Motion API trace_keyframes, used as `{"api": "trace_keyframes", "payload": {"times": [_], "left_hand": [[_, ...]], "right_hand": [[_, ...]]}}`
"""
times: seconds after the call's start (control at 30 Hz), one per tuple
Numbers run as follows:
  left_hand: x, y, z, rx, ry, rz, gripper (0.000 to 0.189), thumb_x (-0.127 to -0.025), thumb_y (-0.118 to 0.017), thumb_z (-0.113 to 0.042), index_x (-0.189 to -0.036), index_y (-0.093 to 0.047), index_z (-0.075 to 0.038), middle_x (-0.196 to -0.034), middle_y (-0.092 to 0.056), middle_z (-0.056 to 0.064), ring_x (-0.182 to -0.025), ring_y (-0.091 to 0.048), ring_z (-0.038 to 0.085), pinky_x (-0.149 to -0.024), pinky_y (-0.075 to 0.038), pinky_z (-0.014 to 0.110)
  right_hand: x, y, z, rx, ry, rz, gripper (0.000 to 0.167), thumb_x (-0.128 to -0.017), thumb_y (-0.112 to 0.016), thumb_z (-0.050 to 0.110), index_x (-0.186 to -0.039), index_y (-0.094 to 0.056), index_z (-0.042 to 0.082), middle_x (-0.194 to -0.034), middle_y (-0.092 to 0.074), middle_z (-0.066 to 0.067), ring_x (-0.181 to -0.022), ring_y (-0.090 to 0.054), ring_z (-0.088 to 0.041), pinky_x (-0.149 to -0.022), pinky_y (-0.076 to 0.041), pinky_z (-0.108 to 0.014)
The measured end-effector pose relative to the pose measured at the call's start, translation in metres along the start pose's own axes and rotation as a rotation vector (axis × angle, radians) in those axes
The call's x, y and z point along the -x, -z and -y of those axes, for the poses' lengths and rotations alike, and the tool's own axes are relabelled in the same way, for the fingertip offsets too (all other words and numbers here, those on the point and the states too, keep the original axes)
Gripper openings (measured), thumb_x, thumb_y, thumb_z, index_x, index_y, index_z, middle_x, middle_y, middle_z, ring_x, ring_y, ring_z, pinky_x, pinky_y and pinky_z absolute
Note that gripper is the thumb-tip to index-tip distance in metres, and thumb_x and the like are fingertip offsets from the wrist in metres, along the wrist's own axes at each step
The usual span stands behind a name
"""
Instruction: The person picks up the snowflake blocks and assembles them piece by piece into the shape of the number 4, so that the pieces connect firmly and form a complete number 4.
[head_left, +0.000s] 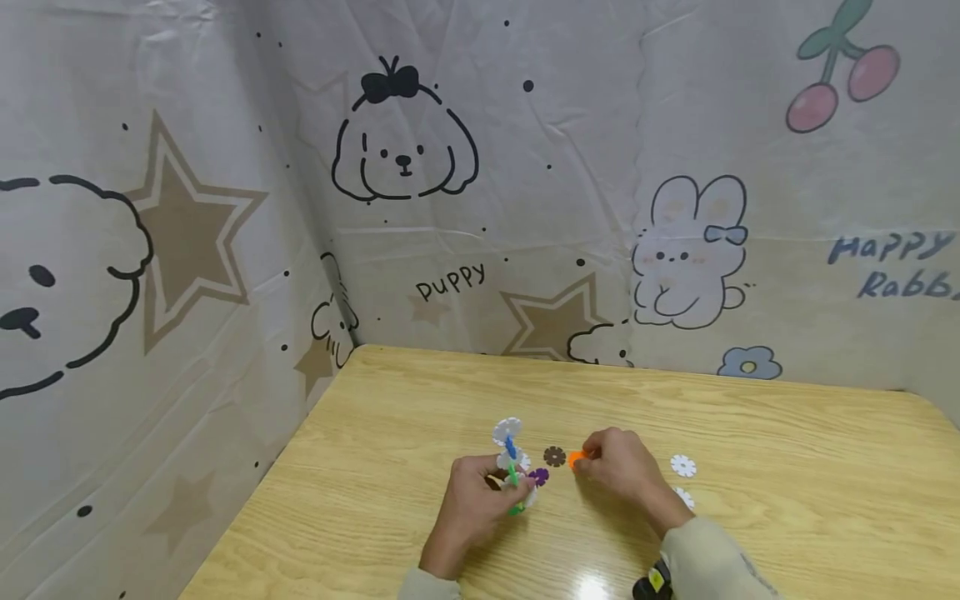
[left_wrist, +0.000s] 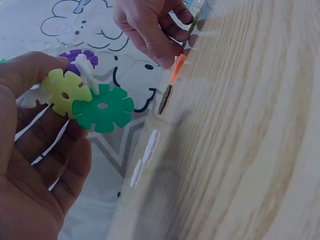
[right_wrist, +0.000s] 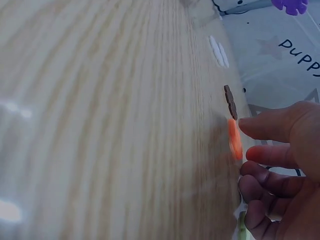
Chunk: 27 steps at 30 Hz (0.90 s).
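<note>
My left hand (head_left: pixel 474 502) holds up a joined cluster of notched plastic discs, a snowflake-disc build. In the left wrist view its green disc (left_wrist: pixel 117 110), yellow disc (left_wrist: pixel 56 86) and purple disc (left_wrist: pixel 90 57) show, with white ones between them. A blue disc (head_left: pixel 511 447) and a white disc (head_left: pixel 507 430) top the cluster in the head view. My right hand (head_left: pixel 621 467) is down at the table, thumb and fingertips pinching an orange disc (head_left: pixel 576 460). That disc looks tilted in the left wrist view (left_wrist: pixel 178 68). Beside it lies a brown disc (head_left: pixel 554 456).
Two white discs (head_left: pixel 683 465) lie to the right of my right hand, one partly hidden by the wrist. More white discs (left_wrist: pixel 150 147) lie past the brown one, near the cluster. The wooden table (head_left: pixel 375 433) meets a printed cloth wall (head_left: pixel 480 250) at its back and left.
</note>
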<state>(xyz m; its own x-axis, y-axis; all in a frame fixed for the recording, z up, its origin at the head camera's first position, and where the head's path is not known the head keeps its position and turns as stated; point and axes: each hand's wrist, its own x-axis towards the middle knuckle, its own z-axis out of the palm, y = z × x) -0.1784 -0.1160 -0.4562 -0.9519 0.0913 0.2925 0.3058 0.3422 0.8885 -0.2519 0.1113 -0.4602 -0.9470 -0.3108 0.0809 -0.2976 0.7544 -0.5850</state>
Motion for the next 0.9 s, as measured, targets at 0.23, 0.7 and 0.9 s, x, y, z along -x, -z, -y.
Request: {"api": "trace_keyframes", "payload": {"times": [0.23, 0.7, 0.9], "left_hand": [[-0.002, -0.001, 0.004, -0.028, 0.003, 0.012, 0.005, -0.083, -0.08, -0.013, -0.084, -0.079, -0.009, -0.078, -0.071, -0.007, -0.07, -0.061, 0.007, -0.06, -0.053, 0.025], [-0.003, -0.003, 0.005, -0.055, -0.001, 0.012, 0.004, -0.084, -0.079, -0.012, -0.084, -0.078, -0.008, -0.078, -0.071, -0.006, -0.07, -0.062, 0.008, -0.062, -0.053, 0.026], [-0.003, -0.004, 0.005, -0.069, 0.02, -0.01, 0.004, -0.083, -0.081, -0.014, -0.082, -0.079, -0.01, -0.076, -0.069, -0.008, -0.067, -0.061, 0.012, -0.057, -0.051, 0.025]], "right_hand": [[-0.004, -0.001, 0.001, 0.059, -0.031, 0.034, 0.021, -0.08, -0.083, 0.018, -0.094, -0.076, 0.004, -0.092, -0.071, -0.008, -0.083, -0.066, -0.025, -0.072, -0.055, -0.044], [-0.003, 0.004, 0.005, 0.042, -0.088, 0.05, 0.022, -0.075, -0.082, 0.01, -0.089, -0.066, 0.004, -0.082, -0.064, -0.006, -0.072, -0.057, -0.02, -0.062, -0.05, -0.037], [-0.002, 0.009, 0.006, 0.019, -0.073, 0.063, 0.014, -0.075, -0.078, 0.003, -0.084, -0.069, 0.005, -0.079, -0.065, -0.005, -0.069, -0.056, -0.019, -0.061, -0.05, -0.037]]}}
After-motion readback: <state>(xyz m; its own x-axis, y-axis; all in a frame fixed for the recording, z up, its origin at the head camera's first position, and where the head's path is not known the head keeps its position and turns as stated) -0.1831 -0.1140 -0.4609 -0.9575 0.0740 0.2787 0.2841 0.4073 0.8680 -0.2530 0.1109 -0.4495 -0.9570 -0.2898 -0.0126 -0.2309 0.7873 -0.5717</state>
